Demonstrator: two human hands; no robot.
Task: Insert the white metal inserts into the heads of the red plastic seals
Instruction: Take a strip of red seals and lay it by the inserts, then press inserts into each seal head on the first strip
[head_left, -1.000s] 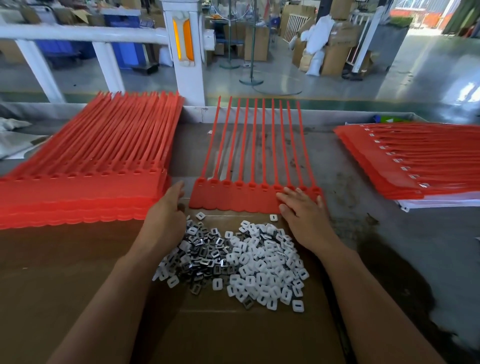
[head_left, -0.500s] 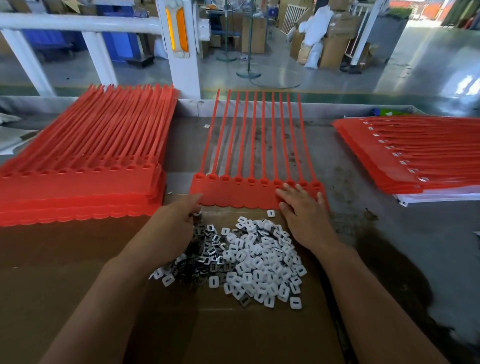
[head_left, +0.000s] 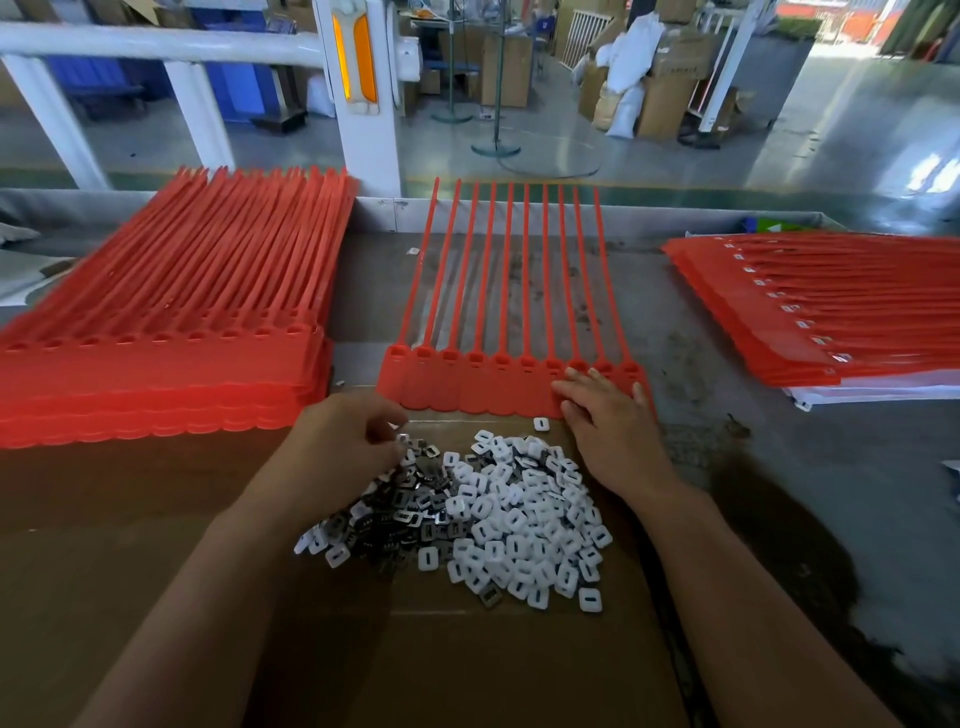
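The right hand (head_left: 610, 421) lies flat and open on the strip of red seals (head_left: 511, 387), probably to keep it from sliding, while the left hand (head_left: 345, 447) curls its fingers into the pile of inserts (head_left: 498, 512) just below, apparently picking one, though I cannot tell if it grasps any.

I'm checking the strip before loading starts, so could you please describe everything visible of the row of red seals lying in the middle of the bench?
The middle strip of red seals looks like glossy moulded plastic: about ten flat tags joined side by side, each with a small square head and a long thin tail running away towards the bench's far edge. It lies flat, its near edge on the brown cardboard. The right hand rests palm-down on its right end. No white inserts show in its heads.
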